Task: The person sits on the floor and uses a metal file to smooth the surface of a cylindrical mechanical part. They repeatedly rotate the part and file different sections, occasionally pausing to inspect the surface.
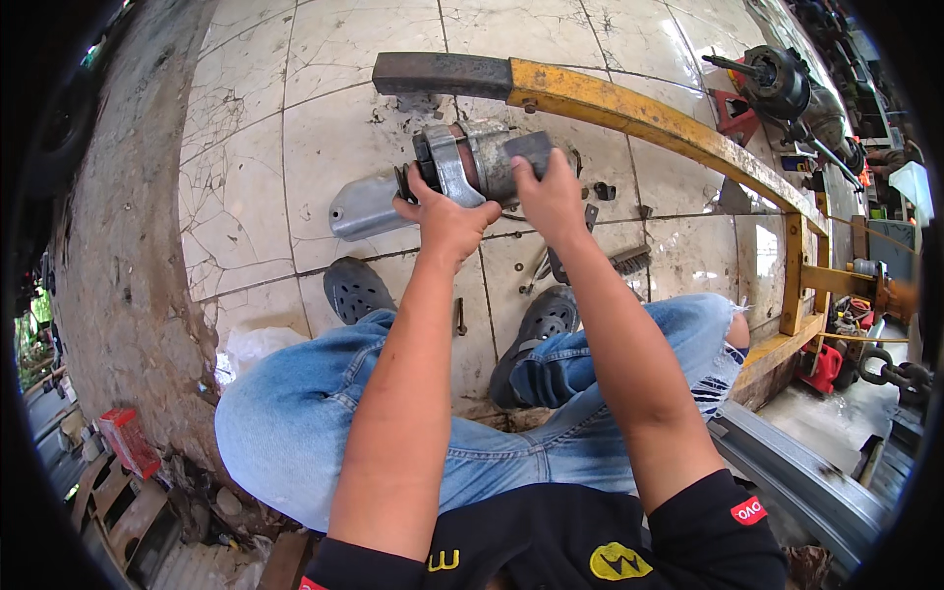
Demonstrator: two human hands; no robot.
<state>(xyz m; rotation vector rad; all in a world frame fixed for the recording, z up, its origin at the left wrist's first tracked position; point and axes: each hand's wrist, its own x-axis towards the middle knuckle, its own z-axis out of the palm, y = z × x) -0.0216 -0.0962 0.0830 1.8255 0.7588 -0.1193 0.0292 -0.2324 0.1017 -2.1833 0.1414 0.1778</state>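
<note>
A starter motor [489,147], cylindrical and grimy with a silver end housing, is tilted above the tiled floor between my feet. My left hand [450,224] grips its silver end, fingers wrapped round the housing. Against the other end of the body, my right hand [553,201] pinches a dark grey rectangular piece [531,147] that looks like sandpaper; the fingers behind it are hidden. A rounded silver metal cover [369,206] lies on the tiles just left of the motor. Beyond my right wrist rests a wire brush [630,260].
A yellow steel beam [629,106] with a dark end arches over the floor ahead and to the right. Small loose parts [604,191] and a bolt [461,317] lie on the tiles. A dark round mechanical assembly [777,81] stands far right. A red box [129,442] sits lower left.
</note>
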